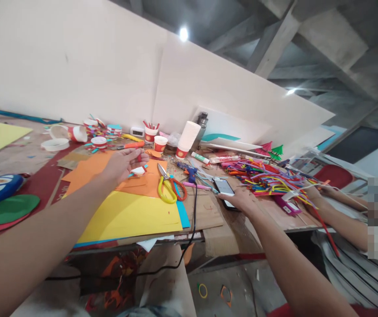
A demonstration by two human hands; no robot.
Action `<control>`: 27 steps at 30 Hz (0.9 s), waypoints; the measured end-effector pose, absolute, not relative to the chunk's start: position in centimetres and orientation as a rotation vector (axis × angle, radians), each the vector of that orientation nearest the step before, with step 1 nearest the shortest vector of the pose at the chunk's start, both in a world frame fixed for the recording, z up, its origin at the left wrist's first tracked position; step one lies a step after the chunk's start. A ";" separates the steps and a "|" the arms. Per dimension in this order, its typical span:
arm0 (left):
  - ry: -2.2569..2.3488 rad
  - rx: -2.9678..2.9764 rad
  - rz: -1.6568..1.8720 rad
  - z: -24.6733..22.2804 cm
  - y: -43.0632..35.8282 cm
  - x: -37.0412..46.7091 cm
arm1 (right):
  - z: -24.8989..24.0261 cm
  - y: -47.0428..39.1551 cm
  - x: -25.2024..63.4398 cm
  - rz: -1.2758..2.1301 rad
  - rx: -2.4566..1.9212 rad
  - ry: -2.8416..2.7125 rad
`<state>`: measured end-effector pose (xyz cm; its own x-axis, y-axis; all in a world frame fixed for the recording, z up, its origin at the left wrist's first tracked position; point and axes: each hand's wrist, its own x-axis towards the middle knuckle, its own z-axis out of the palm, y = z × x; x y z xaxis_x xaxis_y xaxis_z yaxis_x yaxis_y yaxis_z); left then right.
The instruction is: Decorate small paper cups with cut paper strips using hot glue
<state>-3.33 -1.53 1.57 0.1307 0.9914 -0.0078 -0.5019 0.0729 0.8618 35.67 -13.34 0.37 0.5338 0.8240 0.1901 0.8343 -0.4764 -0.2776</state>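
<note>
My left hand (pixel 127 162) is raised over orange paper (pixel 154 178), its fingers pinched around something small and reddish that I cannot make out. Just below it is a small white-topped cup piece (pixel 138 171) with blue bits. My right hand (pixel 241 200) grips the lower right edge of a black smartphone (pixel 225 188), the thumb lying across its lit screen. Between my hands are scissors (pixel 167 187) with yellow and orange-red handles, and a blue glue gun (pixel 191 174) with a black cord. Yellow paper (pixel 129 215) covers the table edge nearest me.
Paper cups (pixel 187 141) stand stacked near the white board. Several decorated cup pieces (pixel 99 141) sit at the back left. Colourful pipe cleaners (pixel 261 174) are heaped on the right, by another person's arms (pixel 337 215). The glue gun's cord (pixel 193 215) hangs over the front edge.
</note>
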 end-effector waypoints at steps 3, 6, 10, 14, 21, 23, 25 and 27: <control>0.730 0.890 1.275 1.4 -1.4 -3.3 | 1.3 -13.6 34.1 -0.095 -2.656 -1.165; 0.710 1.026 1.230 1.2 -1.7 -3.0 | 2.4 -12.9 31.2 -0.125 -2.331 -1.370; 0.754 1.199 1.109 1.3 -2.6 -2.1 | 3.6 -10.5 24.9 -0.096 -1.698 -1.659; 0.731 1.302 1.030 1.5 -3.2 -1.6 | 3.8 -8.2 18.1 0.035 -1.390 -1.794; 0.718 1.457 1.003 1.1 -3.0 -1.5 | 2.5 -6.1 13.3 0.143 -1.289 -1.812; 0.706 1.494 0.991 0.9 -3.0 -1.4 | 2.1 -6.0 13.5 0.157 -1.291 -1.777; 0.696 1.508 0.975 0.7 -2.9 -1.2 | 1.7 -5.9 13.8 0.179 -1.304 -1.768; 0.673 1.521 0.957 0.5 -2.9 -1.0 | 1.5 -5.9 14.1 0.180 -1.299 -1.749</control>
<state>-1.00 -2.90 0.53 0.5018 0.8414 0.2005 -0.0962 -0.1760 0.9797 14.10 -5.93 1.48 -0.0203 0.8172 0.5760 0.6827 0.4323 -0.5891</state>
